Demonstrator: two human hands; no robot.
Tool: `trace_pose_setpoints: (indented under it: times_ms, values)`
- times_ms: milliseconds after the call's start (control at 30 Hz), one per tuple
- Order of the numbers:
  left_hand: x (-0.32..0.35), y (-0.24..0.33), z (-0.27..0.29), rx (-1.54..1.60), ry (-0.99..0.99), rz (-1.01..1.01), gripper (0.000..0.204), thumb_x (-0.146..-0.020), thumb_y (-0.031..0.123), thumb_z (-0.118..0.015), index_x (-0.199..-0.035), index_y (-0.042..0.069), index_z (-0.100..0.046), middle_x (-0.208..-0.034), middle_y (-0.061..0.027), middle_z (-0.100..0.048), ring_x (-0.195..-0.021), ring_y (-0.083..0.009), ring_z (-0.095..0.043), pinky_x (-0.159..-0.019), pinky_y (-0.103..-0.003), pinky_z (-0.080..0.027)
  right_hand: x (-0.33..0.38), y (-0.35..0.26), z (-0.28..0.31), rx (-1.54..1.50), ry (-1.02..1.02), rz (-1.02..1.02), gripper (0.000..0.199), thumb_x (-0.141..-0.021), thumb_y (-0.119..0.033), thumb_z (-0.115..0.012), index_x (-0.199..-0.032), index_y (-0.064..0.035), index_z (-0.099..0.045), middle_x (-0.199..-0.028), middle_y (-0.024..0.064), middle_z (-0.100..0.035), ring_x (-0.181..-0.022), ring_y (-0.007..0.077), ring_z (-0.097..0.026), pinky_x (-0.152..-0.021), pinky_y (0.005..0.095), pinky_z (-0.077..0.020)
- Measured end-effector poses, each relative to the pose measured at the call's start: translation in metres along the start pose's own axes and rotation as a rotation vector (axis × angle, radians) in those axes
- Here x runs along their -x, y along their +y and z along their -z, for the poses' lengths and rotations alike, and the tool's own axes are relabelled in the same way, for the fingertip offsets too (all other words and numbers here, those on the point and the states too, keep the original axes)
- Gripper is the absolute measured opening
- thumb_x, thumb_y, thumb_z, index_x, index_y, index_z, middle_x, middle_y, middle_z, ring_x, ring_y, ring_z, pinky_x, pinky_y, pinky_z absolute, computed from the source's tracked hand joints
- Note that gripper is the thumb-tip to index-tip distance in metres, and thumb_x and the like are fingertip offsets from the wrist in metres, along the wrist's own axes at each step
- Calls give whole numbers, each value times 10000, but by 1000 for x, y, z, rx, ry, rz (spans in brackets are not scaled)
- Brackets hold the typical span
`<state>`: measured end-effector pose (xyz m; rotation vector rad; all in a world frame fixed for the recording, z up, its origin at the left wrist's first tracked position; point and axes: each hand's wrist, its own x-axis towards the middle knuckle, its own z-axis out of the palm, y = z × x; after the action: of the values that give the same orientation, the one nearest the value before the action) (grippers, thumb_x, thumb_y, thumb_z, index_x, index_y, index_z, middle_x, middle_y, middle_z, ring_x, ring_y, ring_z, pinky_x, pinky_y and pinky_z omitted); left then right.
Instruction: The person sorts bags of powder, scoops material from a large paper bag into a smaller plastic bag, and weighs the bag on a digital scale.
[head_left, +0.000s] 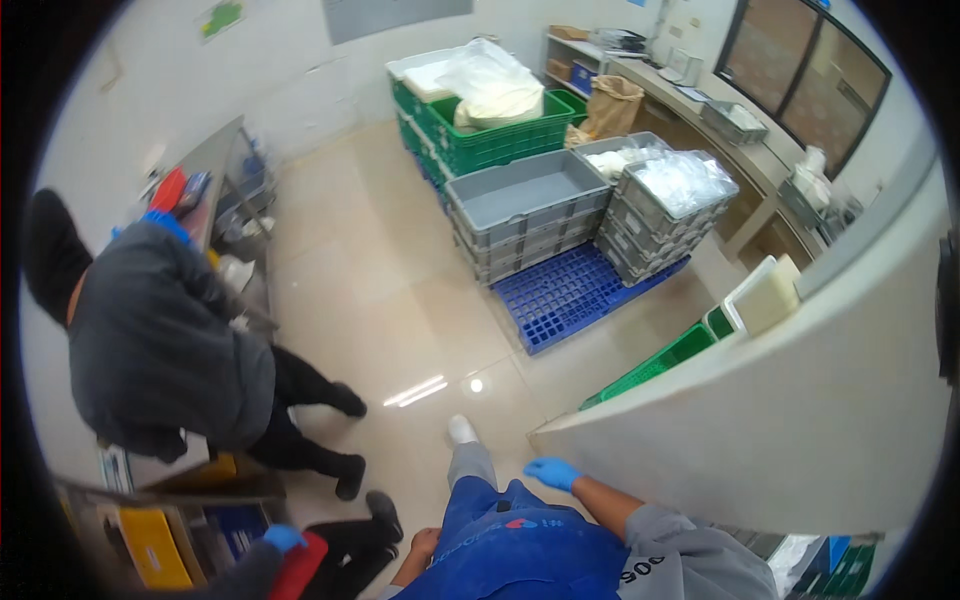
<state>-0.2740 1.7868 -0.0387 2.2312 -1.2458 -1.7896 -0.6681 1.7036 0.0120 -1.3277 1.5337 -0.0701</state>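
Note:
My right hand (553,472), in a blue glove, hangs beside my blue apron (525,545) with its fingers loosely stretched and nothing visible in them. It is nearest to the low white partition wall (740,430) but does not touch it. On the apron's other side is my bare left hand (425,543). Its fingers are small and partly hidden, so their grip is unclear. One white shoe (461,430) of mine is forward on the tiled floor (400,300).
Grey crates (530,195) stand on a blue pallet (570,295) ahead, beside green crates (510,135). A person in grey (170,330) bends at the left workbench (215,170). Another person's gloved hand (285,538) is beside something red (300,568). A counter (700,120) lines the right wall.

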Motion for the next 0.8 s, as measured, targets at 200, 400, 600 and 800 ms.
trace_pose_setpoints:
  times_ms: [200,400,600,800]
  values:
    - [-158,42,104,-410,-218,-358,504,-889,463,-490,-1042,21,-679,-1071,-215,-672,-978,-366,-648,-813,-446,-503,-49,-41,42,-190,-201,-315,459,-888,-437,-538,-1101,-60,-689,-1143,164,-663,-1049,337,-623,-943,412,-457]
    - [-282,230,256,-476,-63,-139,392,-856,362,-536,-968,11,-671,-744,-161,-679,-665,-287,-653,-665,-431,-511,-130,-87,127,-214,309,-232,405,-887,-375,-534,-1078,-51,-685,-1063,180,-679,-982,329,-640,-891,390,-478]
    - [-299,446,307,131,84,-289,237,-940,252,-555,-957,29,-633,-824,-64,-630,-673,-114,-573,-567,-253,-455,-161,-84,167,-231,312,-335,395,-880,-372,-554,-1054,-51,-702,-1090,166,-680,-1002,306,-643,-902,368,-480]
    - [-315,464,241,183,-22,-216,201,-953,234,-529,-1010,56,-601,-845,-49,-622,-683,-118,-573,-549,-247,-446,-187,-59,234,-285,391,-453,411,-875,-380,-568,-1076,-43,-691,-1104,155,-679,-1024,321,-635,-907,379,-479]
